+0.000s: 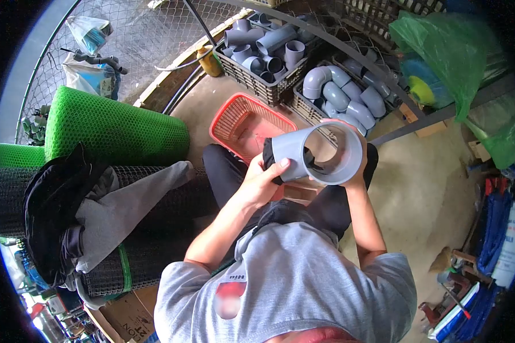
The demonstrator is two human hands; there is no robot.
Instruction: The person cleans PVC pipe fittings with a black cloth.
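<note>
A large grey plastic pipe fitting (290,147) is held above my lap, its wide round mouth facing up and to the right. My left hand (262,182) is closed around its left end, with the thumb lying along the outside. Black cloth (268,155) shows between that hand and the fitting, and something dark, which looks like the same cloth, is visible inside the opening. My right hand (356,179) grips the right side of the fitting near the rim; most of its fingers are hidden behind it.
A red plastic basket (226,123) sits on the floor ahead. Beyond it, black crates (252,80) hold several grey pipe fittings. Green mesh rolls (114,123) and a grey and black garment (106,217) lie at left. Green plastic sheeting (440,51) hangs at upper right.
</note>
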